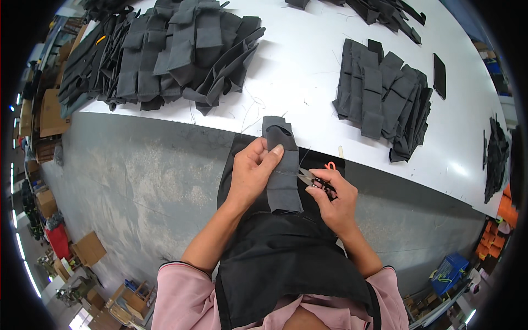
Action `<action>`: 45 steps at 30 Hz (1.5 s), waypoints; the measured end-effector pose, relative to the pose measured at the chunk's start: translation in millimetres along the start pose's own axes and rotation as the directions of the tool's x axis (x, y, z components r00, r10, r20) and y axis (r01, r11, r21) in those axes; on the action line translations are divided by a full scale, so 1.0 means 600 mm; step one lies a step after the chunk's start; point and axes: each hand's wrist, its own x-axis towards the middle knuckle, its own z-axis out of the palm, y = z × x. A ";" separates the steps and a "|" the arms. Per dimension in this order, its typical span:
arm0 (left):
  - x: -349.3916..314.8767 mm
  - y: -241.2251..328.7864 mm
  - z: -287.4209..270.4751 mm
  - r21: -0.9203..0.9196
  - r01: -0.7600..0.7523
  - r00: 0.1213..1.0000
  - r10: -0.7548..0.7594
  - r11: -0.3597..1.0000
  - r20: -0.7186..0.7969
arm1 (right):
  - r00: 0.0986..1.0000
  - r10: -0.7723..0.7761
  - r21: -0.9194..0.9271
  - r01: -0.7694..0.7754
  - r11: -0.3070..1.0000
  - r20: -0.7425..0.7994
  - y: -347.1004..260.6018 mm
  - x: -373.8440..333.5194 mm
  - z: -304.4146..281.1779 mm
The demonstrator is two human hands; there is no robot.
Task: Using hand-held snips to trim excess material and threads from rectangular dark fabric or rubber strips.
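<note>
We locate the dark grey fabric strip [284, 181] in front of the body, over the black apron [286, 258], its upper end overlapping the near edge of the white table [302, 82] in view; whether it rests there, we cannot tell. The left hand [253, 171] is closed in a pinch on the strip, thumb on top, fingers at and behind its left edge. The right hand [336, 197] is curled around small black-handled snips [315, 180] with an orange loop [330, 166]; the blades stand slightly apart at the strip's right edge. Contact with the cloth cannot be confirmed.

We judge the strip light, pliable and not fragile, stiffer where layers overlap, and unlikely to slip. We would grip it flat across the doubled layers, thumb uppermost, fingers clear of the blades.

The cloth looks matt and closely woven, long and narrow, with crosswise folds and a gaping fold near the top. Similar pieces form a large left pile [187, 52] and a smaller right pile [374, 91].
</note>
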 end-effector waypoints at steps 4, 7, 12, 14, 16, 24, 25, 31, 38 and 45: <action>0.000 -0.001 -0.002 0.014 0.004 1.000 -0.004 1.000 0.001 | 0.982 -0.189 -0.153 0.187 0.970 -0.002 0.006 0.002 0.000; 0.000 0.006 0.001 -0.001 0.034 0.999 -0.034 0.999 -0.011 | 0.949 -0.314 -0.381 0.300 0.874 0.027 0.002 0.004 0.000; 0.001 -0.001 0.000 -0.051 0.035 0.999 -0.036 0.998 -0.019 | 0.905 0.355 0.480 -0.426 0.767 0.236 0.000 0.001 -0.002; 0.004 -0.004 -0.004 0.027 0.010 1.000 -0.011 1.000 0.004 | 0.854 0.396 0.560 -0.521 0.645 0.338 0.017 -0.003 -0.011; 0.007 -0.012 -0.009 0.037 0.004 1.000 -0.005 0.999 0.004 | 0.794 0.417 0.616 -0.607 0.502 0.443 0.020 -0.005 -0.012; 0.008 -0.016 -0.011 0.049 0.011 1.000 -0.011 0.999 -0.005 | 0.999 -0.014 -0.034 0.015 0.999 0.045 -0.002 -0.005 0.003; 0.008 -0.016 -0.011 0.070 -0.005 1.000 0.005 0.998 0.000 | 0.995 -0.086 -0.105 0.092 0.990 0.055 -0.002 -0.004 0.003; 0.003 0.006 -0.006 0.091 -0.006 0.999 0.002 0.996 0.049 | 0.956 -0.280 -0.299 0.293 0.908 0.088 -0.018 0.014 -0.005; 0.003 0.008 -0.011 0.012 0.067 0.993 -0.067 0.998 0.097 | 0.909 -0.328 -0.424 0.411 0.807 0.257 -0.021 0.024 -0.018; 0.007 0.002 -0.014 -0.054 0.099 0.987 -0.092 0.994 0.133 | 0.857 -0.394 -0.398 0.506 0.765 0.331 -0.021 0.032 -0.024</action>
